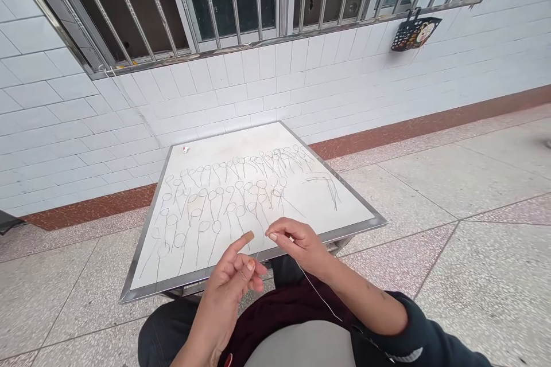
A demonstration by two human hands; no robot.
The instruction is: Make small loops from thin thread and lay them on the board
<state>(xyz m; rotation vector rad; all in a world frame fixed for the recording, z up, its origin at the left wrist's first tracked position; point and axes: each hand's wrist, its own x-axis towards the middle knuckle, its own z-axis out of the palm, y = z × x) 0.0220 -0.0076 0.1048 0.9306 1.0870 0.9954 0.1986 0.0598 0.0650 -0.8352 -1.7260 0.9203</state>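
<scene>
My right hand (297,242) is above the table's near edge, with thumb and index fingertip pinched on a thin wire (321,296). The wire's pale length trails below that hand toward my lap. Just left of it, my left hand (235,275) has its index finger stretched out and its thumb bent against the other curled fingers. A fine strand shows at the left thumb tip, apparently part of the same wire. Beyond both hands, rows of thin dark wires with round loops (196,212) and long tails lie on the white tabletop (241,139).
Loose, unlooped wires (333,192) lie at the table's right side. A small white-and-red item (185,149) sits in the far left corner. Behind stands a tiled wall (258,86) with a barred window (232,0), from which a dark patterned basket (414,33) hangs.
</scene>
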